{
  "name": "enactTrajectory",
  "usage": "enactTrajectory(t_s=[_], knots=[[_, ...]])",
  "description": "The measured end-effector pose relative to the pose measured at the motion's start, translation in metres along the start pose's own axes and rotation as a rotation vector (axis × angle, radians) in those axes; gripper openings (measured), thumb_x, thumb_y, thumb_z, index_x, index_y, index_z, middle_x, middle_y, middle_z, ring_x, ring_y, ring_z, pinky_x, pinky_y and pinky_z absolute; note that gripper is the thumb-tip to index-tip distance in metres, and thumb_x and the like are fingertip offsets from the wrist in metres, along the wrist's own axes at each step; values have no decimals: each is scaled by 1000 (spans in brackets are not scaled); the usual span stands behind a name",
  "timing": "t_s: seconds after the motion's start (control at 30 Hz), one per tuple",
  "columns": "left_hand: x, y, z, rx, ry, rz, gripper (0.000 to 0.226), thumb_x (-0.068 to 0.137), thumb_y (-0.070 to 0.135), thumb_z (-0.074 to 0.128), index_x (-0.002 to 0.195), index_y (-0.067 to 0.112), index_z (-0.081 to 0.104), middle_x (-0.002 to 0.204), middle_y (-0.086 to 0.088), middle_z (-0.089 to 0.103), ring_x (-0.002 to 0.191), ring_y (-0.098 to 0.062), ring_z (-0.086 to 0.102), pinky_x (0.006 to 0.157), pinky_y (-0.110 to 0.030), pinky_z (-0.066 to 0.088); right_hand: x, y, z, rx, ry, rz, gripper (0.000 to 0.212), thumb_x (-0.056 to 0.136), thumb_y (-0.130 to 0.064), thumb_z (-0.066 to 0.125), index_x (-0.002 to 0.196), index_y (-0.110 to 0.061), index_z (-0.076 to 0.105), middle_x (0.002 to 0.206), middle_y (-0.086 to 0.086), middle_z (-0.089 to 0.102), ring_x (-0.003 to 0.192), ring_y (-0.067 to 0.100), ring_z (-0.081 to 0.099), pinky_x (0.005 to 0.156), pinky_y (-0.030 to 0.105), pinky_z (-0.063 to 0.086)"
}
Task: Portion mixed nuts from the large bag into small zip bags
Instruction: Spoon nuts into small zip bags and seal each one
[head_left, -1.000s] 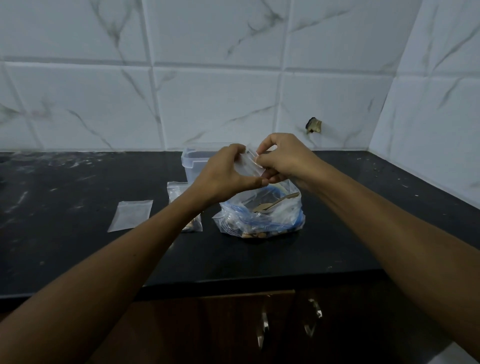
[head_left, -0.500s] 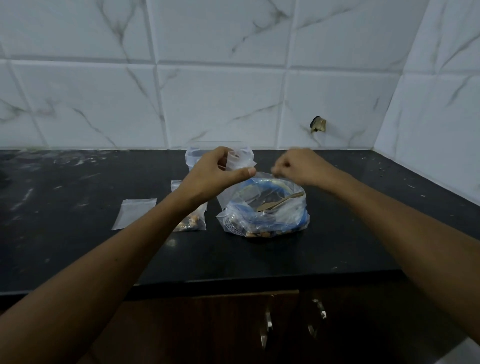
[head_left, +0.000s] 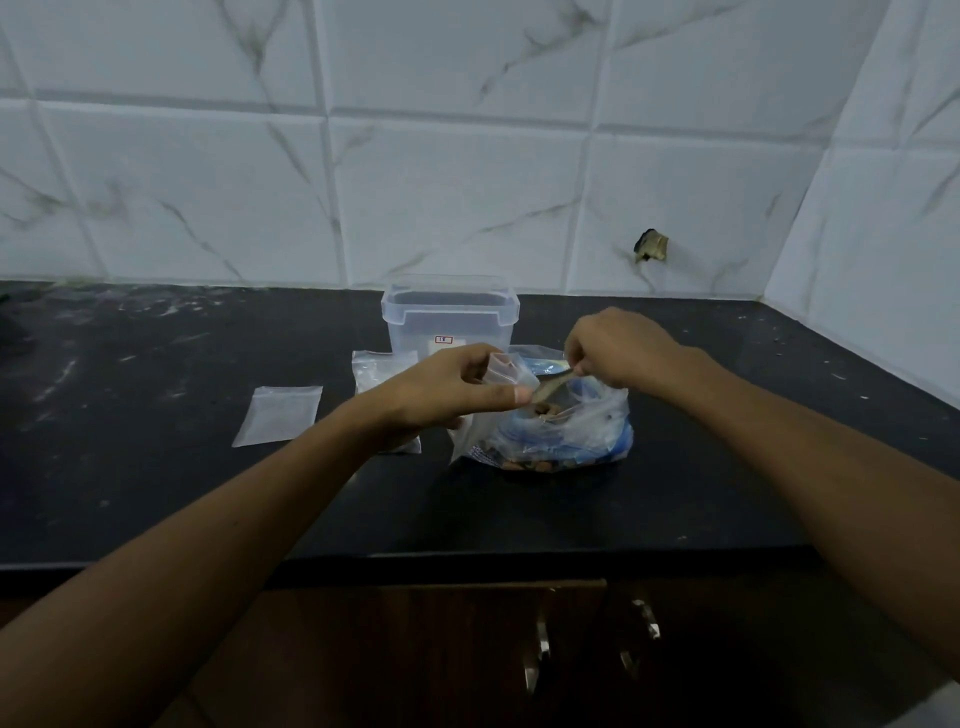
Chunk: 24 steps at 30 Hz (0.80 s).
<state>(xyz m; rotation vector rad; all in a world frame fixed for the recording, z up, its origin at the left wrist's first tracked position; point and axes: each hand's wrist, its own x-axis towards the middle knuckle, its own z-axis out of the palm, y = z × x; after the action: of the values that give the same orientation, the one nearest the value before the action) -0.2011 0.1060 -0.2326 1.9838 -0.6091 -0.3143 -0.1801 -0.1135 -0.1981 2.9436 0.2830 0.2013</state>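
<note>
Left hand (head_left: 452, 395): pinching a small zip bag (head_left: 506, 370) by its mouth, held just above the large bag; no nuts seen in it yet
Right hand (head_left: 618, 348): fingers curled round a spoon (head_left: 550, 387), bowl dipped into the large bag's mouth
Large bag (head_left: 561, 434): open on the counter (head_left: 675, 499); nuts visible at the bottom
Progress: apparently one filled bag (head_left: 379, 369) behind the left hand; flat empty bag (head_left: 278, 415) well left, unfilled
Container (head_left: 449, 322): farthest back, lidless

Left hand (head_left: 447, 387) pinching with thumb and fingers, right hand (head_left: 618, 348) curled in a grip, forearms outstretched
</note>
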Motion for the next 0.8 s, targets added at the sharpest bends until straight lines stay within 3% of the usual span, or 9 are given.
enactTrajectory(t_s=[0.13, 0.3, 0.4, 0.5, 0.6, 0.7, 0.8], knots=[[3, -1, 0, -42, -1, 5, 67, 65, 61, 74, 120, 27, 60, 114, 3, 69, 109, -19, 65, 97, -53, 51, -1, 6, -18, 46, -132, -116, 15, 89, -19, 63, 101, -23, 72, 100, -2, 69, 94, 17, 62, 80, 32, 50], [3, 0, 3, -42, 7, 16, 57, 70, 53, 73, 118, 25, 61, 110, 1, 70, 105, -18, 66, 96, -49, 53, -3, -7, -6, 64, -229, -302, 20, 91, -20, 62, 108, -22, 72, 97, -7, 62, 90, 10, 58, 78, 25, 43], [2, -1, 3, -53, 2, 18, 54, 72, 50, 73, 117, 23, 62, 112, -2, 70, 105, -20, 67, 96, -49, 53, -3, -9, 3, 75, -110, -373, 16, 91, -18, 62, 102, -18, 73, 92, -5, 61, 85, 12, 58, 72, 26, 42], [2, -1, 1, -70, -4, 21, 54, 72, 48, 74, 117, 20, 62, 113, -7, 69, 106, -25, 66, 96, -49, 53, -7, -2, 10, -48, 128, -394, 15, 92, -15, 58, 96, -17, 73, 87, -3, 55, 84, 16, 49, 67, 30, 41], [2, -2, -1, -45, -5, 40, 55, 72, 49, 72, 117, 19, 62, 110, -9, 69, 103, -30, 66, 85, -38, 54, -13, 6, 18, -133, 217, -296, 16, 94, -15, 55, 94, -16, 71, 93, 2, 55, 86, 19, 44, 67, 34, 42], [4, -3, -1, -24, -1, 47, 56, 72, 51, 70, 118, 20, 61, 110, -7, 68, 101, -28, 65, 77, -31, 52, -17, 12, 9, 25, 173, -239, 17, 94, -18, 57, 101, -16, 73, 93, -1, 54, 90, 20, 50, 74, 33, 44], [5, -6, -1, -33, -8, 41, 57, 72, 52, 71, 119, 21, 61, 112, -5, 68, 103, -23, 66, 80, -31, 54, -24, 10, -3, 72, -16, -325, 19, 93, -19, 58, 106, -18, 73, 95, -3, 55, 94, 15, 54, 80, 27, 41]])
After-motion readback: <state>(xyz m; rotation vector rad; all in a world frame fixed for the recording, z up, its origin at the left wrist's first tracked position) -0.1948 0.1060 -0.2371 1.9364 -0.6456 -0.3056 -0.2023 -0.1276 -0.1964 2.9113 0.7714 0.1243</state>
